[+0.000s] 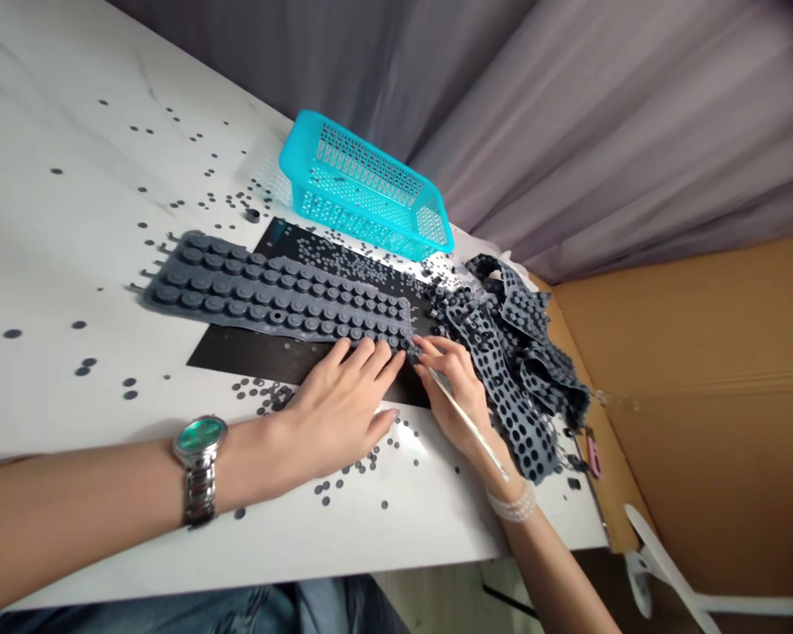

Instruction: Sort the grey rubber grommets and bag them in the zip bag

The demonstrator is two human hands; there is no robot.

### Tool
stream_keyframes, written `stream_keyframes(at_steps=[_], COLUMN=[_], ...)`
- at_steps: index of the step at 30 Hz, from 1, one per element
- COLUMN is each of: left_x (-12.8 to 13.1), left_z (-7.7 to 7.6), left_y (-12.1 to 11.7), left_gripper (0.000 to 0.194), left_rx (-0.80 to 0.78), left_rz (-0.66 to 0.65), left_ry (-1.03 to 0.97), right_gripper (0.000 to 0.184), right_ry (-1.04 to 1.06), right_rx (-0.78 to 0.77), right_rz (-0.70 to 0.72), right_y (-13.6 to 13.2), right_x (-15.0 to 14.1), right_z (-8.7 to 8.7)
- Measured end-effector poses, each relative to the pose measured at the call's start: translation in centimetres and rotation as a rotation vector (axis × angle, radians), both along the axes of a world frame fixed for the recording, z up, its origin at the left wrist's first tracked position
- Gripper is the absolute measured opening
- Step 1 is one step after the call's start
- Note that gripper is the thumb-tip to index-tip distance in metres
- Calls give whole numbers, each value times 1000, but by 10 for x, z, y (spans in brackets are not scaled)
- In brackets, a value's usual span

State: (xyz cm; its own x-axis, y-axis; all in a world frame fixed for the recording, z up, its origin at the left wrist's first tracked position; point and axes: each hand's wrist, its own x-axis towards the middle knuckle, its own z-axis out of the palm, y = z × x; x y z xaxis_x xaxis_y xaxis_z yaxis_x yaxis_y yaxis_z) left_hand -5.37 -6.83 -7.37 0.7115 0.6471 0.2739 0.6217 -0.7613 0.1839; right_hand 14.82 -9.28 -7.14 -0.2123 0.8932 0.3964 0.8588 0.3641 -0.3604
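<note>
A dark grey rubber sheet [284, 304] with rows of round raised caps lies slanting across a black mat [231, 350]. My left hand [340, 405] rests palm down with fingers spread, its fingertips on the sheet's near edge toward the right end. In my right hand [459, 387] is a thin pen-like tool [466, 414] with a pale shaft, pinched between the fingers. Its tip, at the sheet's near right corner, is too small and covered to make out. One cap in the near row shows a dark hole.
Behind the mat stands a turquoise plastic basket [292, 163]. Grey rubber sheets full of holes [522, 431] are heaped on the right, near a pink-handled tool [593, 453]. Small dark discs [270, 401] lie scattered over the white table [138, 370]. A cardboard box [693, 379] borders the right side.
</note>
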Motion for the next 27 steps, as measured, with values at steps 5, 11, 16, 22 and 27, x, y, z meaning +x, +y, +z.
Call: stream_keyframes(at_steps=[5,11,16,22,27], left_x=[1,0,-1,-1,0], left_z=[2,3,3,3,1], left_y=[2,4,2,5,5], left_gripper=[53,54,53,52,52], left_rx=[-23,-27,-36,-49,-35], left_rz=[-7,-3,-12,-15,-14], left_ry=[-10,-4,1,-29,-33], right_gripper=[12,16,19,8,6], right_ry=[-59,-252,-292,16,53], right_rx=[37,102,48,169,-8], right_rz=[35,132,182,-200,-161], right_y=[1,5,7,13,9], right_x=[2,2,6,15,17], right_z=[-5,-2,-4,1,6])
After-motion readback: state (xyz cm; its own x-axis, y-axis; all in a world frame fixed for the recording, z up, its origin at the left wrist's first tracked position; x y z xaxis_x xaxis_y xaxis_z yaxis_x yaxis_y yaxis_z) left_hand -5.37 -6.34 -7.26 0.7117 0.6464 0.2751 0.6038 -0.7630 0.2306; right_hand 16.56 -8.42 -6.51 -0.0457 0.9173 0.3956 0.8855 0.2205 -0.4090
